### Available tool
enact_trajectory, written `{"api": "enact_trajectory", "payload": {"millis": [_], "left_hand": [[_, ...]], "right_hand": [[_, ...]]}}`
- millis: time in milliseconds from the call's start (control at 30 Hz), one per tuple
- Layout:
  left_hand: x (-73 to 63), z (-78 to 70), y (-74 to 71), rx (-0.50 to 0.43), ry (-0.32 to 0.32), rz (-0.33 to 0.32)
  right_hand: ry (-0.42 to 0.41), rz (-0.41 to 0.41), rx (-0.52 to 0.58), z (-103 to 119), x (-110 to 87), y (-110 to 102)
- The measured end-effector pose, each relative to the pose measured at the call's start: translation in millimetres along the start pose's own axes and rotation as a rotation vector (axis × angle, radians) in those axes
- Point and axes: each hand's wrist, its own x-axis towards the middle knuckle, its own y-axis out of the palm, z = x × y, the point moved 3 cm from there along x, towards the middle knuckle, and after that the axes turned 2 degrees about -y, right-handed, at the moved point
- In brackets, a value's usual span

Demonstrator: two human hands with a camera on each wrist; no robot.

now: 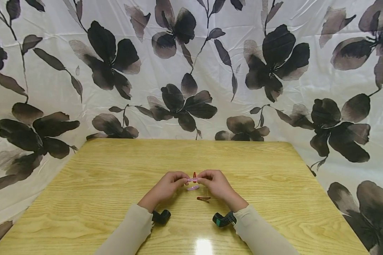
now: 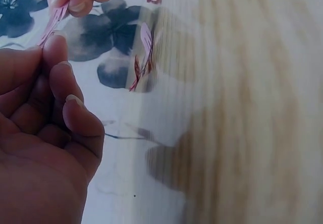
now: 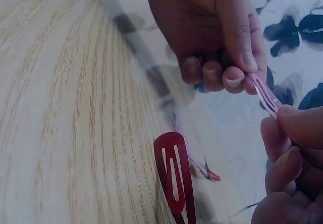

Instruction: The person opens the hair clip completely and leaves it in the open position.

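Note:
A pink snap hair clip (image 1: 192,180) is pinched at one end between thumb and fingers of my left hand (image 1: 170,184). At its other end my right hand (image 1: 218,184) pinches it the same way. The right wrist view shows this clip (image 3: 267,97) stretched between both sets of fingertips, its slots visible. Just beyond it in the head view is a red hair clip (image 1: 194,174), partly hidden behind the pink one. Below the hands lies a lilac hair clip (image 1: 193,188) on the table. Nearer me is a dark red hair clip (image 1: 203,199), its parts spread apart.
The wood-grain table (image 1: 99,184) reaches back to a floral cloth (image 1: 229,92) hanging behind and at both sides. A black device (image 1: 161,217) sits at the left wrist and another (image 1: 223,219) at the right. Light glares off the near table.

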Motion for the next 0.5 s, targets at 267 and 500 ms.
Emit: {"api": "enact_trajectory", "payload": {"millis": [267,500], "left_hand": [[-3.2,0.4,1.5,-0.001,-0.002,0.012],[-4.2,0.3,0.4,0.011,0.004,0.006]], "right_hand": [[-0.003,0.012,0.019,0.8,-2.5,-0.2],[-0.015,0.043,0.03,4.1,-3.6,0.1]]}}
